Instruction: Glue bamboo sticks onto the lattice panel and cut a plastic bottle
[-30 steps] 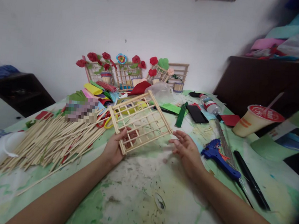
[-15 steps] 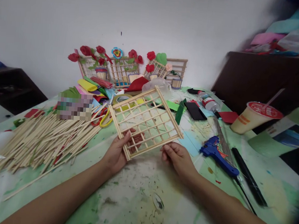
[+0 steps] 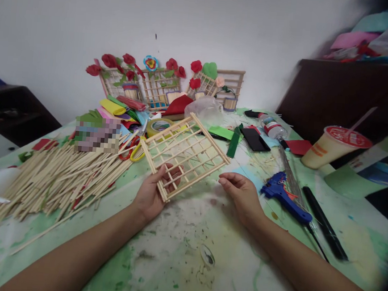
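Observation:
My left hand (image 3: 153, 189) grips a lattice frame of thin wooden sticks (image 3: 187, 172) at its lower left corner, thumb in front and fingers behind the grid. The frame is tilted above the table. My right hand (image 3: 242, 196) is beside the frame's right corner, apart from it. Its thumb and forefinger are pinched close; whatever they may hold is too small to make out. A blue hot glue gun (image 3: 285, 200) lies to the right of that hand. Scissors with red and yellow handles (image 3: 136, 150) are behind the frame's left edge.
Loose wooden sticks (image 3: 60, 180) are heaped on the left. Decorated lattices with paper flowers (image 3: 160, 87) lean on the wall. A phone (image 3: 255, 139), tape roll (image 3: 160, 127), drink cup (image 3: 331, 149), large bottle (image 3: 349, 175) and black rod (image 3: 325, 225) also stand or lie on the table.
My right hand has come away from the frame's edge and shifted slightly right. The frame, still in my left hand, has moved a little left and tilted.

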Demonstrator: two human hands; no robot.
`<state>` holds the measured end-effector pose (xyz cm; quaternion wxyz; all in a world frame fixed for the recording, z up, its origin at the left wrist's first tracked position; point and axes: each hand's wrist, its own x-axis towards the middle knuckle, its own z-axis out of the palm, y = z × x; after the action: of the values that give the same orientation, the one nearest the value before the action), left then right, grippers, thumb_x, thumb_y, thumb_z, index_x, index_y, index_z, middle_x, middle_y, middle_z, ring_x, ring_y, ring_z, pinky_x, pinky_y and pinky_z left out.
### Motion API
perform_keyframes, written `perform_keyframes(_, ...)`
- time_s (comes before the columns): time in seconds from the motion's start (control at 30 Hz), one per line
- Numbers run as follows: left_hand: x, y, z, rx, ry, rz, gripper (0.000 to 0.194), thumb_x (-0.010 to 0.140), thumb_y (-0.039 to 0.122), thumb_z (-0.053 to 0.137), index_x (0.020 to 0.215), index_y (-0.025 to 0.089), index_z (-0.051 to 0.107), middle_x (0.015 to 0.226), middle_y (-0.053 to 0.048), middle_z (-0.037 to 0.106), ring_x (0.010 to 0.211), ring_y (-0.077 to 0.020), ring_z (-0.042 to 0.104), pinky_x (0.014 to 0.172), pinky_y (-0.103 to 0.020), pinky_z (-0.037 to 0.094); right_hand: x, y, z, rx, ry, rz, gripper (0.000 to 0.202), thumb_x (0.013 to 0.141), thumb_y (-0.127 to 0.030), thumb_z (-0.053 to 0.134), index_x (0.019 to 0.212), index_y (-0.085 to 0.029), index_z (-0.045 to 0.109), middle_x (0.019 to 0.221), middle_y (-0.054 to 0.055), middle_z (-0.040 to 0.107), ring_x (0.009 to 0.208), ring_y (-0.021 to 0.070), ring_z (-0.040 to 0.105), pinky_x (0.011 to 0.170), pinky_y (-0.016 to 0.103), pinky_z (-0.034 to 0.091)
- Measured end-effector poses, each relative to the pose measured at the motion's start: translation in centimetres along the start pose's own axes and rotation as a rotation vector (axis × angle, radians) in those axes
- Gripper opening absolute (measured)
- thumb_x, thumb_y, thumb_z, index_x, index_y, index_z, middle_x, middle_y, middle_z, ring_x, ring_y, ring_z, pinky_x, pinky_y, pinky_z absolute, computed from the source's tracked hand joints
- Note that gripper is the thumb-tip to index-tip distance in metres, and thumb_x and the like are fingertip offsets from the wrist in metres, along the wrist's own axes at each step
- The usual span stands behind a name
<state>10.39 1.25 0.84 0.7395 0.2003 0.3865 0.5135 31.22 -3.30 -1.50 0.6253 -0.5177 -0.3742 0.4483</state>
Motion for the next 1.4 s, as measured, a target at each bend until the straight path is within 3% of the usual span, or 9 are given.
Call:
perform_keyframes(0.13, -0.6, -0.5, 0.1, 0.086, -0.025, -0.015, 0.011, 0.089, 0.019, 0.048, 0.089, 0.015, 0.058, 0.091, -0.009, 0.071, 0.078, -0.0156, 0.070, 0.066, -0.024, 0.057, -0.3, 0.0, 0.2, -0.038, -0.131, 0.004, 0.027, 0.063, -0.043, 0.074, 0.064, -0.018, 0.066, 0.059, 0.000, 0.058, 0.052, 0.0119, 0.051, 0.049, 0.025, 0.044)
perform_keyframes(0.33, -0.6, -0.6, 0.1, 0.127, -0.033, -0.008, 0.009, 0.088, 0.020, 0.051, 0.089, 0.015, 0.058, 0.093, -0.010, 0.071, 0.078, -0.0158, 0.070, 0.065, -0.024, 0.057, -0.4, 0.5, -0.2, -0.266, -0.144, -0.116, 0.026, 0.073, -0.042, 0.066, 0.061, -0.018, 0.067, 0.057, 0.001, 0.058, 0.053, 0.0125, 0.050, 0.050, 0.025, 0.039)
perform_keyframes(0.47, -0.1, -0.3, -0.1, 0.105, -0.017, 0.026, 0.009, 0.087, 0.019, 0.050, 0.089, 0.015, 0.058, 0.091, -0.009, 0.072, 0.077, -0.0155, 0.070, 0.065, -0.025, 0.057, 0.3, 0.2, -1.0, -0.217, -0.012, -0.158, 0.023, 0.072, -0.039, 0.068, 0.065, -0.018, 0.066, 0.058, 0.000, 0.057, 0.052, 0.0109, 0.045, 0.050, 0.024, 0.036)
perform_keyframes(0.6, 0.0, 0.3, -0.2, 0.116, -0.017, 0.045, 0.009, 0.086, 0.018, 0.051, 0.088, 0.015, 0.059, 0.088, -0.009, 0.072, 0.075, -0.0170, 0.070, 0.062, -0.026, 0.057, 2.1, -0.6, -2.8, 0.150, 0.229, -0.186, 0.023, 0.068, -0.037, 0.070, 0.064, -0.019, 0.058, 0.059, -0.003, 0.052, 0.048, 0.0076, 0.040, 0.047, 0.021, 0.032)
perform_keyframes(0.7, -0.5, 0.5, -0.1, 0.161, -0.040, 0.026, 0.007, 0.084, 0.018, 0.053, 0.085, 0.016, 0.059, 0.083, -0.010, 0.073, 0.070, -0.0186, 0.070, 0.057, -0.026, 0.056, 3.1, -1.4, -3.9, 0.315, 0.279, -0.212, 0.027, 0.067, -0.032, 0.070, 0.057, -0.018, 0.050, 0.055, -0.005, 0.043, 0.047, 0.0062, 0.034, 0.043, 0.019, 0.027)
perform_keyframes(1.0, -1.1, -0.5, -0.1, 0.315, -0.108, -0.050, 0.007, 0.079, 0.016, 0.057, 0.085, 0.014, 0.061, 0.078, -0.011, 0.072, 0.064, -0.0185, 0.068, 0.057, -0.028, 0.056, 2.1, -2.5, -2.9, 0.217, 0.126, -0.254, 0.034, 0.073, -0.032, 0.065, 0.052, -0.019, 0.042, 0.048, -0.006, 0.035, 0.044, 0.0066, 0.030, 0.044, 0.022, 0.023)
perform_keyframes(1.17, -1.1, -0.5, -0.3, 0.327, -0.100, -0.055, 0.007, 0.079, 0.016, 0.057, 0.085, 0.013, 0.060, 0.077, -0.010, 0.072, 0.066, -0.0194, 0.068, 0.057, -0.030, 0.056, 2.1, -2.1, -2.7, 0.053, 0.143, -0.268, 0.042, 0.077, -0.035, 0.061, 0.047, -0.020, 0.035, 0.045, -0.007, 0.030, 0.043, 0.0069, 0.025, 0.043, 0.024, 0.021)
perform_keyframes(1.27, -1.1, -0.6, -0.2, 0.339, -0.105, -0.061, 0.007, 0.079, 0.015, 0.057, 0.085, 0.013, 0.060, 0.076, -0.010, 0.071, 0.067, -0.0192, 0.069, 0.058, -0.029, 0.056, 2.4, -1.6, -2.8, -0.074, 0.250, -0.360, 0.018, 0.068, -0.031, 0.069, 0.065, -0.020, 0.055, 0.062, -0.002, 0.050, 0.056, 0.0107, 0.042, 0.051, 0.024, 0.035)
perform_keyframes(1.4, -1.0, -0.8, -0.1, 0.357, -0.133, -0.060, 0.008, 0.079, 0.015, 0.058, 0.086, 0.013, 0.059, 0.077, -0.010, 0.071, 0.067, -0.0187, 0.068, 0.058, -0.029, 0.056, 2.7, -1.1, -3.0, -0.108, 0.245, -0.392, 0.045, 0.066, -0.029, 0.070, 0.109, -0.028, 0.059, 0.109, 0.005, 0.058, 0.084, 0.0161, 0.052, 0.069, 0.030, 0.044)
